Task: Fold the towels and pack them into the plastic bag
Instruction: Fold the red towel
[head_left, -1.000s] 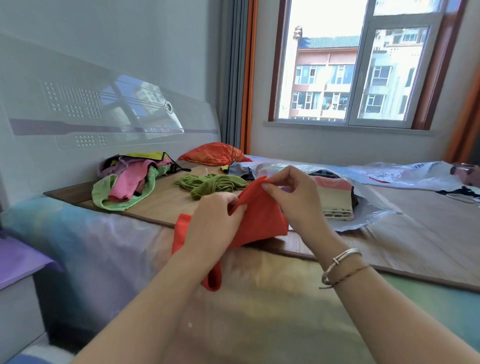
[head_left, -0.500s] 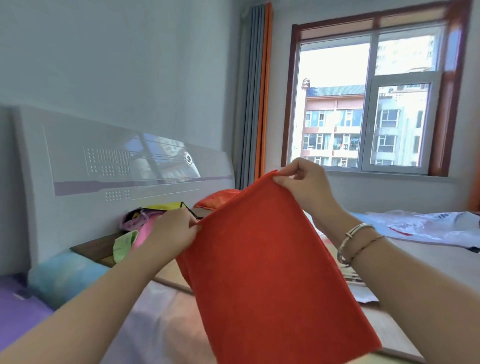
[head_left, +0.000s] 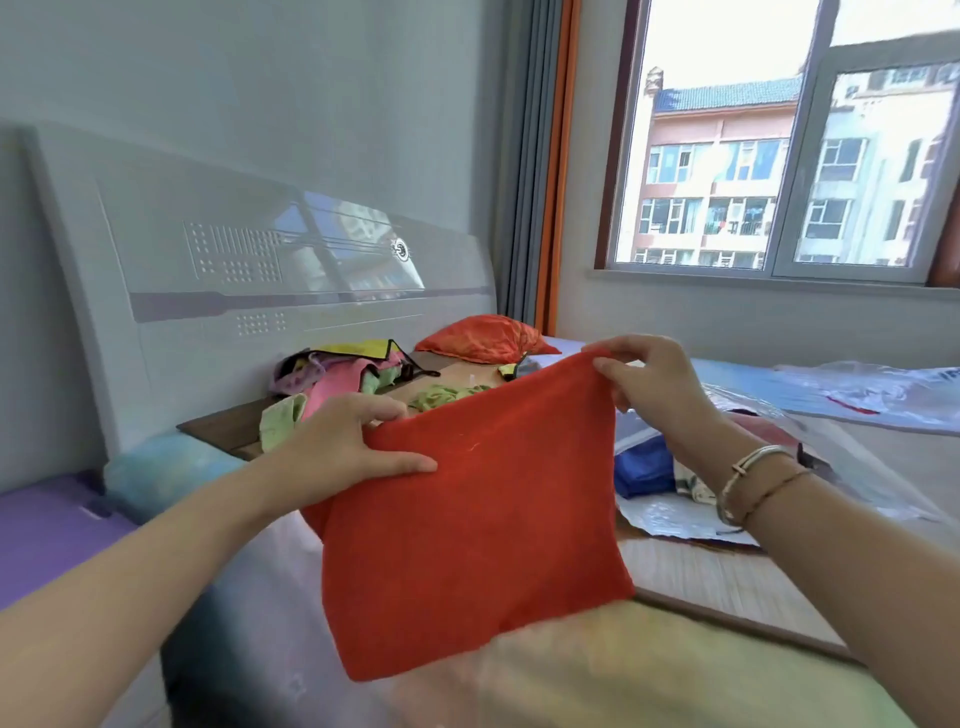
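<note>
The fingers (head_left: 400, 465) of the left hand (head_left: 337, 452) pinch the upper left corner of a red towel (head_left: 467, 535); the right hand (head_left: 649, 384) pinches its upper right corner. The soft, nappy cloth hangs as a rough rectangle above the bed (head_left: 571, 686). Behind it lie crumpled towels (head_left: 337, 376) on a wooden board (head_left: 223, 428), and a crinkly clear plastic bag (head_left: 831, 457) to the right.

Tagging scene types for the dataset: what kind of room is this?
Most likely a home bedroom: a bed headboard against the wall, an orange pillow beside it, and a curtained window facing apartment blocks.
</note>
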